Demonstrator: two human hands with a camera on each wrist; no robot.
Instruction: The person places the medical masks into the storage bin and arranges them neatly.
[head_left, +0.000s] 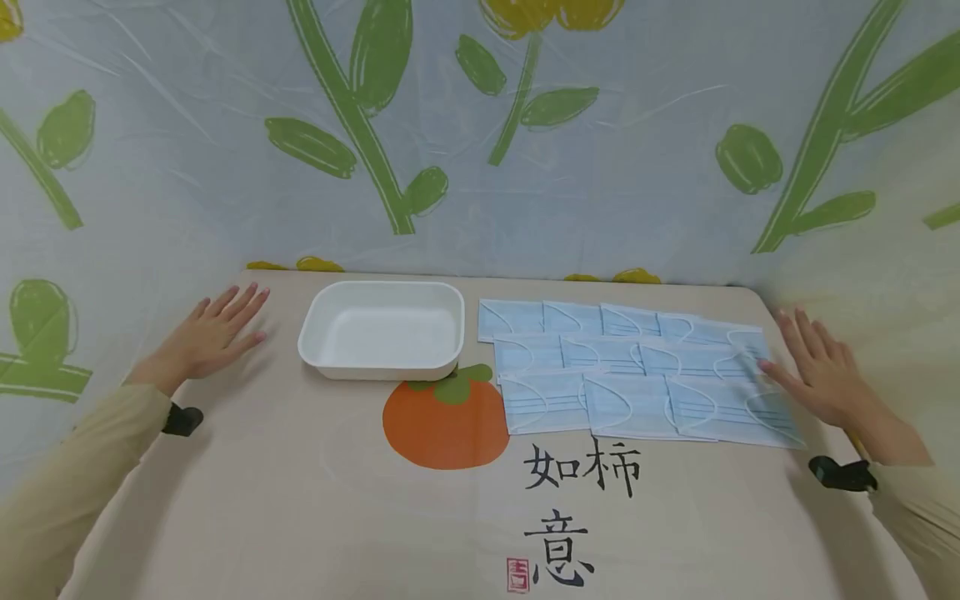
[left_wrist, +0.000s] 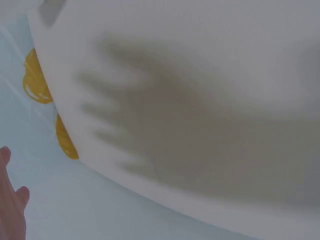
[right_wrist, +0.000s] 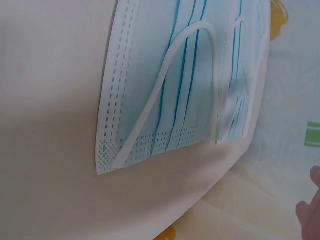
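Light blue face masks (head_left: pixel 622 408) with white ear loops lie flat in three overlapping rows on the right half of the table. To their left stands a white rectangular tray (head_left: pixel 382 367) with nothing in it. My left hand (head_left: pixel 210 337), fingers straight and spread, hovers left of the tray; its shadow falls on the table in the left wrist view. My right hand (head_left: pixel 825 375) is held out with spread fingers beside the right end of the masks, its thumb overlapping them in the head view. Close up, one mask (right_wrist: pixel 155 90) shows its pleats and ear loop in the right wrist view.
The pale table (head_left: pixel 300 500) has a printed orange persimmon (head_left: pixel 446 425) and black characters (head_left: pixel 581 467) on its surface. Behind it and at both sides hangs a curtain (head_left: pixel 600 192) with green leaves and yellow flowers. A black wrist strap (head_left: pixel 843 473) circles the right wrist.
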